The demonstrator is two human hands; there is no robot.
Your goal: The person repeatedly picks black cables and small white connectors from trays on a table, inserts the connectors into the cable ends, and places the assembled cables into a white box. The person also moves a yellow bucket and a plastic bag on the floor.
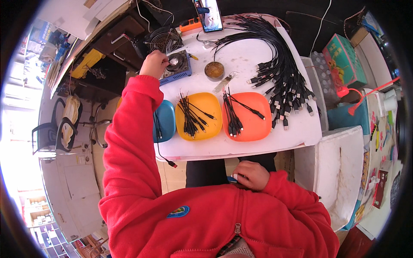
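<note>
My left hand (155, 64) reaches to the far left of the table, fingers pinched together beside the round metal pot (174, 62) of a blue solder pot unit (177, 76). What those fingers hold, if anything, is too small to make out. Low over my lap rests my right hand (252, 174), curled closed around something with a blue edge, mostly hidden. Short black cables with bare wire ends lie in a yellow plate (210, 101) and an orange plate (259, 129). Part of a blue plate (169, 122) shows beside my left sleeve, with black cables in it.
A large bundle of black USB cables (286, 73) spreads over the table's right side. Near the middle stands a small bowl of brown material (214, 70). A phone (208, 16) and a fan (165, 41) stand at the back. A white foam box (335, 163) is at right.
</note>
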